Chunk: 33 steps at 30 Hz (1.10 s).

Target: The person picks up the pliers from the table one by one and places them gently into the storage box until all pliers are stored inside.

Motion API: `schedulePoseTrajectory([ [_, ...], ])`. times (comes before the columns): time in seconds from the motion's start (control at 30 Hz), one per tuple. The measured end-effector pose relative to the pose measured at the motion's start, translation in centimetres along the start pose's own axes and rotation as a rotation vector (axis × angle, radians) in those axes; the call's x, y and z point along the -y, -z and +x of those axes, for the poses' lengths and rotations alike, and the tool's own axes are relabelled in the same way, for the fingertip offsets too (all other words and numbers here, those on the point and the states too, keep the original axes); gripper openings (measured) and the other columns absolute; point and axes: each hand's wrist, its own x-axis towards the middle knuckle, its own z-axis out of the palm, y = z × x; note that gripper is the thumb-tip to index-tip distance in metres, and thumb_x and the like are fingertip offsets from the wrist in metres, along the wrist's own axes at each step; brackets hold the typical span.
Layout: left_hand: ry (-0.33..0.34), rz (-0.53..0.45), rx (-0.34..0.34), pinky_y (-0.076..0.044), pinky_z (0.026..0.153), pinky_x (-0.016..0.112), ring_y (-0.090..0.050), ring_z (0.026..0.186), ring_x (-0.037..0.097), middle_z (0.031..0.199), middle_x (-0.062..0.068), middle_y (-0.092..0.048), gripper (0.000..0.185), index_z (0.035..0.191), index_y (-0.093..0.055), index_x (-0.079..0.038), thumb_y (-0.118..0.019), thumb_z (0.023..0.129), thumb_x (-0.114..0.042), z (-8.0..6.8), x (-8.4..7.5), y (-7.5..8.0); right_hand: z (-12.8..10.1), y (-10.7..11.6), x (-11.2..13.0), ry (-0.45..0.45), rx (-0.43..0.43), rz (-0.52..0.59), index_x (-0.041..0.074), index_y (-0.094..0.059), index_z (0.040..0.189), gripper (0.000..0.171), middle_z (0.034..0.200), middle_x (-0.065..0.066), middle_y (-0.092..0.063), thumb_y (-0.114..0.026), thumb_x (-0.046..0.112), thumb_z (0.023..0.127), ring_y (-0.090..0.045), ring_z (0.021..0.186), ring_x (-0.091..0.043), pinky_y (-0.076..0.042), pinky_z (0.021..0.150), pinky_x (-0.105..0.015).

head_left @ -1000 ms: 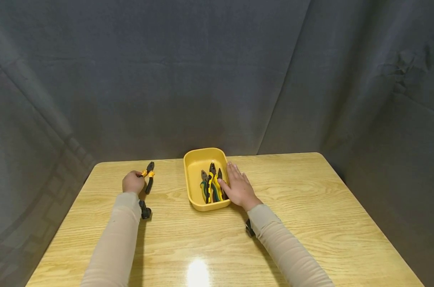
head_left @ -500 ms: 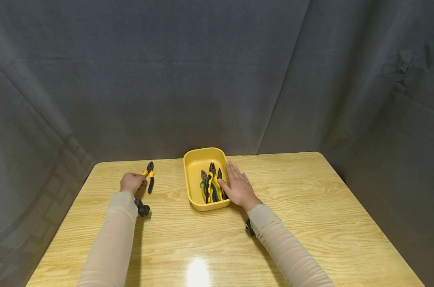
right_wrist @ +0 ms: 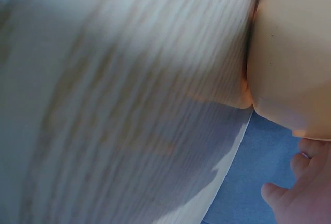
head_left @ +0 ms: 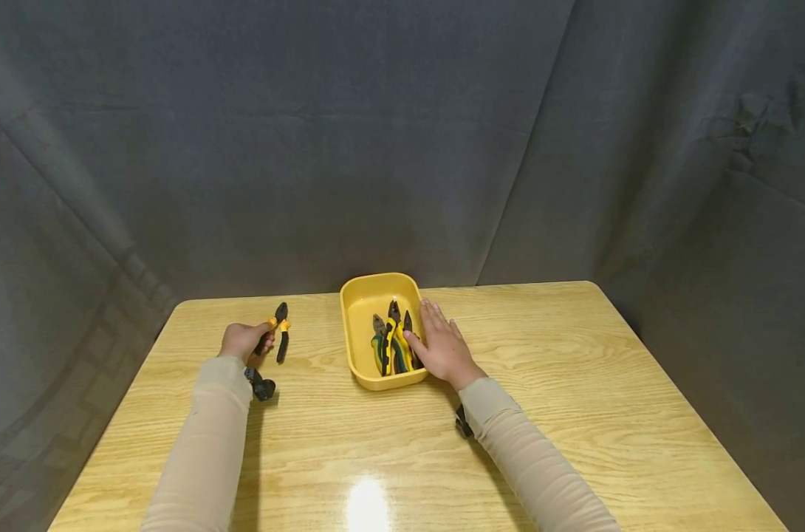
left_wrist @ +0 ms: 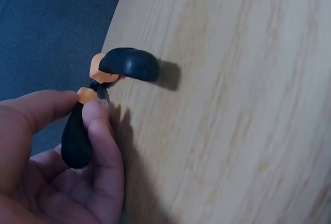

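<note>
My left hand (head_left: 244, 340) pinches one handle of a pair of pliers (head_left: 281, 313) with black and orange-yellow grips, at the table's far left. In the left wrist view the thumb and fingers grip the near black handle (left_wrist: 76, 136), while the other handle (left_wrist: 135, 64) spreads away over the wood. A yellow plastic bin (head_left: 361, 303) stands at the back middle with several pliers (head_left: 393, 343) lying in it. My right hand (head_left: 445, 349) rests with straight fingers along the bin's right side, thumb over the rim. The right wrist view shows the bin's outer wall (right_wrist: 292, 53) and some fingers (right_wrist: 305, 188).
The wooden table (head_left: 575, 414) reaches to a dark grey cloth (head_left: 349, 148) hanging behind it and at both sides. A black wrist camera (head_left: 263, 386) sits under the left wrist, another (head_left: 464, 423) under the right.
My left hand shifted slightly left and its hold on the pliers' left handle changed; the pliers turned a little and moved slightly nearer. The right hand and the bin stayed put.
</note>
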Motion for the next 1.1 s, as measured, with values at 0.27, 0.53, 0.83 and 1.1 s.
schedulePoseTrajectory([
  [0.27,0.022,0.023,0.046,-0.049,0.046,0.022,-0.061,0.051,0.007,0.062,0.0,-0.065,0.036,0.086,-0.071,0.005,-0.058,0.104,-0.023,-0.05,0.3,0.44,-0.03,0.1,0.03,0.002,0.014,-0.012,0.004,-0.009,0.163,0.076,0.169,-0.014,-0.013,-0.036,0.05,0.108,-0.009,0.156,-0.028,-0.012,0.123,-0.054],
  [0.53,0.021,-0.009,0.069,-0.054,0.055,0.023,-0.066,0.056,0.008,0.066,0.002,-0.069,0.039,0.112,-0.065,0.016,-0.061,0.103,-0.021,-0.41,0.17,0.51,0.02,0.07,0.07,-0.003,0.003,0.004,0.004,-0.011,0.163,0.077,0.169,-0.013,-0.013,-0.036,0.051,0.108,-0.012,0.156,-0.03,-0.012,0.123,-0.054],
  [0.83,0.061,-0.1,0.067,-0.058,0.059,0.023,-0.071,0.058,0.008,0.066,0.003,-0.072,0.037,0.115,-0.064,0.018,-0.063,0.101,-0.017,-0.69,0.16,0.66,-0.01,0.02,0.09,-0.006,0.002,0.012,0.004,-0.011,0.163,0.076,0.169,-0.014,-0.014,-0.037,0.051,0.108,-0.01,0.156,-0.028,-0.012,0.123,-0.054],
  [1.1,0.052,-0.118,0.052,-0.058,0.058,0.022,-0.071,0.058,0.009,0.065,0.002,-0.072,0.039,0.117,-0.063,0.019,-0.064,0.101,-0.016,-0.84,0.24,0.5,-0.09,0.11,0.11,-0.002,-0.003,0.008,0.003,-0.011,0.162,0.076,0.168,-0.015,-0.015,-0.038,0.049,0.108,-0.012,0.155,-0.031,-0.013,0.123,-0.055],
])
